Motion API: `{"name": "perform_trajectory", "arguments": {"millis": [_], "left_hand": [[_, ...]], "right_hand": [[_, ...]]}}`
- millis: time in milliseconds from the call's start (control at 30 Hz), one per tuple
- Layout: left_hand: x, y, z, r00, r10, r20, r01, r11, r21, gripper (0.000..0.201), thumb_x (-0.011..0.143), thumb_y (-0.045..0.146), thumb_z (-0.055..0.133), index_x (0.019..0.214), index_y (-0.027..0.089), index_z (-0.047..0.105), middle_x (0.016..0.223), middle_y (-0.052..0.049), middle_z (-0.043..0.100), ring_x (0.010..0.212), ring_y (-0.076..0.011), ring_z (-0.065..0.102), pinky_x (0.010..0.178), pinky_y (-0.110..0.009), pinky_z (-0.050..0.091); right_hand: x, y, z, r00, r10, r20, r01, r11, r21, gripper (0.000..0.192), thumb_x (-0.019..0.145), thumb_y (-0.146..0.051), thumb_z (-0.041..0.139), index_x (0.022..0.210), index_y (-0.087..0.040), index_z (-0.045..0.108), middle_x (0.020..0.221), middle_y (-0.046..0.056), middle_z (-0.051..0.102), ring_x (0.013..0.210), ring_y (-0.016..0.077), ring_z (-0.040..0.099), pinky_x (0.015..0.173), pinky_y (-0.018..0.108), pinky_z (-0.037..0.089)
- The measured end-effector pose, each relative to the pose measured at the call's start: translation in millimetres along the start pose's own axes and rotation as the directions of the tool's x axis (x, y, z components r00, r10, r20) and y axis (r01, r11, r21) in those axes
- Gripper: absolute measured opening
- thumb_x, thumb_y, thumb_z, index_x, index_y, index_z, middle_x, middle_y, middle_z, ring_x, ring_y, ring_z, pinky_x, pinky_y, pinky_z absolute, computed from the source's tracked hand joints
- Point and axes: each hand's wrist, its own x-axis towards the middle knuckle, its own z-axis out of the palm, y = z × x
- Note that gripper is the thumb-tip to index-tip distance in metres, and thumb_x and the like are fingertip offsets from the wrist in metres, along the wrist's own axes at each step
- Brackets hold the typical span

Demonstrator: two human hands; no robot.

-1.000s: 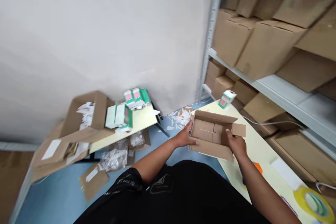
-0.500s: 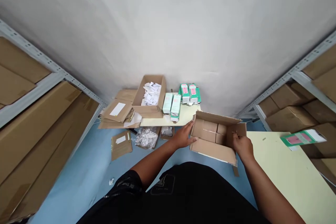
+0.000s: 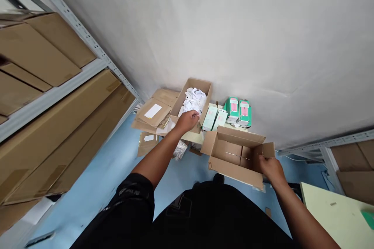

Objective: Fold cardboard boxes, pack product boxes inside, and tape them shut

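Overhead, right hand [image 3: 270, 166] fingers clamped on open corrugated carton [image 3: 237, 156]; left hand [image 3: 187, 120] curled loosely over crumpled white papers [image 3: 193, 100].

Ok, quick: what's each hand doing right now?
Left hand: at the rim of the box of white papers; grip cannot be told.
Right hand: closed on the empty cardboard box.

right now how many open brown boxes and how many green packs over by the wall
open brown boxes: 2, the one in the right hand at and the paper-filled one the left hand reaches
dark green packs: 2
pale green packs: 2
total: 6
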Motion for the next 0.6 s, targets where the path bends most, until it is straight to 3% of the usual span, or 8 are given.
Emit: {"name": "perform_trajectory", "arguments": {"millis": [133, 333, 500, 533, 600], "left_hand": [[54.1, -31.0, 2.5, 0.957, -0.208, 0.202, 0.134, 0.935, 0.328, 0.043, 0.087, 0.038, 0.071, 0.124, 0.016, 0.072, 0.126, -0.016, 0.075, 0.118, -0.0317, 0.069, 0.097, -0.036, 0.052], [113.5, -57.4, 32.8, 0.844, -0.406, 0.351, 0.229, 0.864, 0.448, 0.107, 0.049, 0.033, 0.099, 0.148, 0.023, 0.059, 0.153, -0.023, 0.058, 0.129, -0.0457, 0.065, 0.101, -0.048, 0.054], [155.9, -74.9, 55.7, 0.702, -0.513, 0.494, 0.127, 0.772, 0.622, 0.139, 0.05, 0.032, 0.101, 0.168, 0.035, 0.028, 0.177, -0.021, 0.014, 0.146, -0.0521, 0.048, 0.109, -0.058, 0.052], [162.1, -79.4, 59.9, 0.685, -0.515, 0.516, 0.094, 0.765, 0.637, 0.141, 0.05, 0.032, 0.102, 0.169, 0.035, 0.026, 0.177, -0.022, 0.011, 0.146, -0.0525, 0.047, 0.11, -0.059, 0.051], [170.2, -88.4, 67.4, 0.701, -0.462, 0.543, 0.062, 0.798, 0.6, 0.14, 0.046, 0.028, 0.104, 0.167, 0.03, 0.033, 0.175, -0.025, 0.018, 0.143, -0.0545, 0.049, 0.11, -0.062, 0.05]], "right_hand": [[26.5, -10.9, 13.9, 0.991, -0.038, 0.128, 0.047, 0.996, -0.072, 0.06, 0.098, -0.055, 0.041, 0.088, -0.014, 0.084, 0.098, 0.027, 0.079, 0.101, 0.0392, 0.075, 0.076, 0.04, 0.051], [38.7, -31.5, 21.3, 0.978, -0.12, 0.168, 0.127, 0.992, -0.027, 0.057, 0.099, -0.051, 0.042, 0.095, -0.014, 0.084, 0.094, 0.022, 0.081, 0.101, 0.0359, 0.075, 0.077, 0.036, 0.051], [31.3, -52.5, 22.0, 0.981, -0.062, 0.183, 0.065, 0.998, -0.012, 0.056, 0.1, -0.049, 0.042, 0.093, -0.014, 0.085, 0.094, 0.021, 0.081, 0.104, 0.0342, 0.075, 0.08, 0.035, 0.051], [27.6, -56.3, 23.3, 0.982, -0.04, 0.185, 0.041, 0.999, -0.004, 0.056, 0.1, -0.05, 0.042, 0.091, -0.014, 0.085, 0.094, 0.022, 0.08, 0.104, 0.0347, 0.075, 0.08, 0.035, 0.051], [17.7, -63.5, 27.5, 0.983, 0.015, 0.183, -0.017, 1.0, 0.012, 0.058, 0.1, -0.05, 0.043, 0.087, -0.013, 0.085, 0.093, 0.024, 0.08, 0.104, 0.0367, 0.075, 0.079, 0.036, 0.05]]}}
